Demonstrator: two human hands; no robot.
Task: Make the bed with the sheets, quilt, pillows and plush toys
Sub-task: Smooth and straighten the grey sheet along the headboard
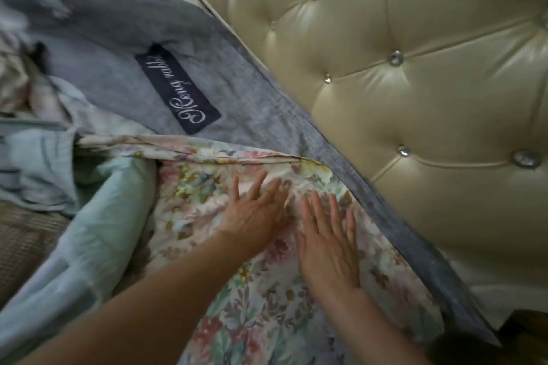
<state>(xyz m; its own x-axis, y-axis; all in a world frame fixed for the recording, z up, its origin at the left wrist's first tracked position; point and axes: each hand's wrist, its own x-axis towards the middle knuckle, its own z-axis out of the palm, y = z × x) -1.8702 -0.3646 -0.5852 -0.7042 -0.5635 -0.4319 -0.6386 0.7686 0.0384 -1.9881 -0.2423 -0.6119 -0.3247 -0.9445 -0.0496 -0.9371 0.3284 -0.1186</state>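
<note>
A floral sheet [267, 314] lies spread at the head of the bed, its folded edge running across the middle of the view. My left hand [257, 210] lies flat on it with straight fingers pointing toward the headboard. Just to the right, my right hand [327, 246] presses flat on the same floral cloth, fingers spread. A grey fabric [112, 38] with a dark label [178, 89] lies bunched above the sheet and runs along the headboard. A pale green quilt [80, 252] is heaped at the left. No pillows or plush toys are in view.
The cream tufted headboard [415, 68] with crystal buttons fills the upper right. A light blue cloth [32, 163] lies crumpled at the far left beside a beige textured surface [23, 246]. A dark wooden edge [525, 329] shows at the lower right.
</note>
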